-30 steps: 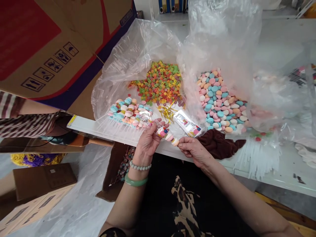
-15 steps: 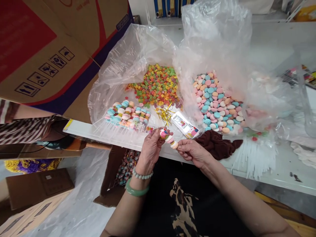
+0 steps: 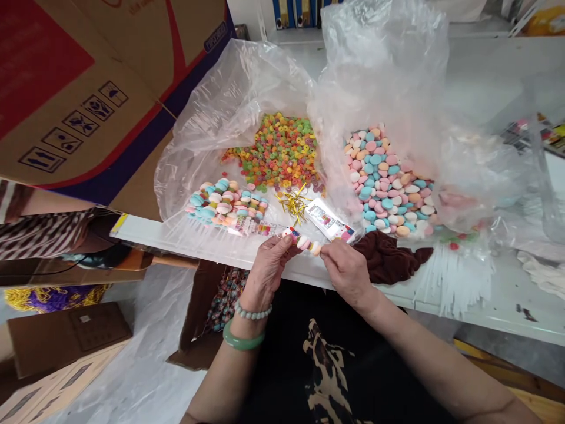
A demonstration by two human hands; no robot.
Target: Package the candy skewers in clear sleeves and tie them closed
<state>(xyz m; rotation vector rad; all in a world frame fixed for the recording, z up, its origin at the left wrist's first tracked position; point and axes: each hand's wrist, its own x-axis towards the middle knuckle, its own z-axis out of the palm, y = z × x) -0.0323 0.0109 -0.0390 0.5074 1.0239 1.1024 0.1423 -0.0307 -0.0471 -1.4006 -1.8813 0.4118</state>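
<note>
Look at that grip: the left hand (image 3: pixel 266 272) is closed firmly around one end of the candy stick (image 3: pixel 303 240), and the right hand (image 3: pixel 348 273) pinches the far end, keeping the row of pastel discs straight and level, just above the front edge of the bench (image 3: pixel 507 312). Right behind are gold twist ties (image 3: pixel 293 203) and a printed wrapper (image 3: pixel 325 219), with ring candies (image 3: pixel 276 154) and pastel candy discs (image 3: pixel 388 182) heaped on clear plastic sheeting (image 3: pixel 229 121).
</note>
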